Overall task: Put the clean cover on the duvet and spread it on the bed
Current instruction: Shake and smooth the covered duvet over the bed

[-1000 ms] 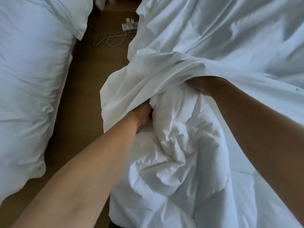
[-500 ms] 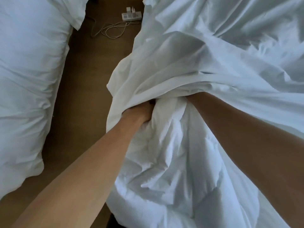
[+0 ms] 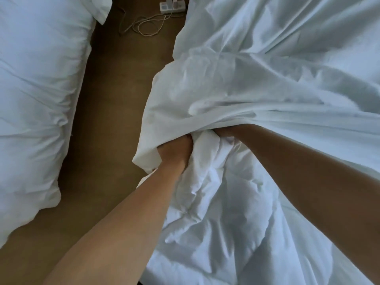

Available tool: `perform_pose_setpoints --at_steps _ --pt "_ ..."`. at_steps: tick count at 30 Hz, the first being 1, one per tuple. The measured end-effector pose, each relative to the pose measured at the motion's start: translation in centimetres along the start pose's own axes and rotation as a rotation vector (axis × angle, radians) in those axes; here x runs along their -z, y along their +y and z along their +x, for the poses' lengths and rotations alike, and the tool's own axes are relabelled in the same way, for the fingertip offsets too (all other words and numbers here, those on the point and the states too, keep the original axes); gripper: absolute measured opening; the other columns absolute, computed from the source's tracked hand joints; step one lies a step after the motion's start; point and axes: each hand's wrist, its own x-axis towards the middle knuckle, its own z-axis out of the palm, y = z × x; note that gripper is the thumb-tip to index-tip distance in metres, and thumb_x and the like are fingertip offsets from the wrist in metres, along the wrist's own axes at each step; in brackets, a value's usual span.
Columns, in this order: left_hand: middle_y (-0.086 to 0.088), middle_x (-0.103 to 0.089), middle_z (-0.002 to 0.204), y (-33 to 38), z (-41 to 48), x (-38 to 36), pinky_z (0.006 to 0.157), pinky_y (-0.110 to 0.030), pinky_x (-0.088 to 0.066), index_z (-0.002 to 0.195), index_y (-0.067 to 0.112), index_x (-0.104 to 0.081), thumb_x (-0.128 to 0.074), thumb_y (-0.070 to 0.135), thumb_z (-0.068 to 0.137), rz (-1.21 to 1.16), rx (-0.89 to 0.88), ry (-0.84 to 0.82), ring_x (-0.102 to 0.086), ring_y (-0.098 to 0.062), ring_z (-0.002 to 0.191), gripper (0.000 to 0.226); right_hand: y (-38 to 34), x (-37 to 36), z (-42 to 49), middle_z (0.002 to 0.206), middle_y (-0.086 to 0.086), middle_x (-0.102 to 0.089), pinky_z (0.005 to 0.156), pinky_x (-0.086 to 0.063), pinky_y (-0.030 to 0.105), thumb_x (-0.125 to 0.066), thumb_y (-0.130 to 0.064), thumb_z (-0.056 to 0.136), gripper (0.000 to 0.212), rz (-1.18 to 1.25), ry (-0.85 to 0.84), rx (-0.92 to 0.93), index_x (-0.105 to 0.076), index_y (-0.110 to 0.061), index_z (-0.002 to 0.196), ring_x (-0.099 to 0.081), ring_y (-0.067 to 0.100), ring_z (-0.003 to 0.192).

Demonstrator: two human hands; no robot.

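Left hand [image 3: 174, 150]: grips the cover [image 3: 226, 89] edge beside the duvet [image 3: 216, 202].
Right hand [image 3: 223, 130]: under the cover, fingers hidden; cannot tell its grip.

1. this is a bedroom: two masses of white bedding lie side by side with a narrow aisle between them.
2. on the left lies plump, rumpled white bedding [image 3: 37, 99], with a flat-edged corner like a pillowcase flap at the top.
3. on the right, a white quilted duvet [image 3: 216, 202] lies heaped, with a thin white cover [image 3: 267, 68] draped over its far part.
4. the aisle is plain brown floor [image 3: 111, 120]; whether it is carpet or board cannot be told.
5. a white power strip [image 3: 172, 6] with plugs in it lies on the floor at the far end, with a pale looped cable [image 3: 144, 25] beside it.
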Motion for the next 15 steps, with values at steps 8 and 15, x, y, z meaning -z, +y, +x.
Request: perform_pose_setpoints --at_steps 8,15 --pt "-0.013 -0.071 0.099 1.0 0.9 0.7 0.071 -0.037 -0.044 0.099 0.008 -0.074 -0.051 0.042 0.096 0.228 -0.018 -0.060 -0.067 -0.037 0.098 0.040 3.9 0.4 0.8 0.096 0.022 -0.052 0.108 -0.028 0.021 -0.037 0.001 0.106 0.024 0.628 0.178 0.050 -0.056 -0.004 0.092 -0.045 0.024 0.111" --pt "-0.018 -0.072 0.078 1.5 1.3 1.4 0.063 -0.034 -0.042 0.078 0.002 -0.073 -0.067 0.012 0.082 -0.009 -0.143 0.087 -0.067 -0.039 0.074 0.013 2.4 -5.2 0.7 0.152 0.020 -0.039 0.110 -0.024 0.029 -0.034 -0.015 0.108 0.045 0.261 -0.099 0.011 -0.033 -0.002 0.151 -0.033 0.032 0.144"
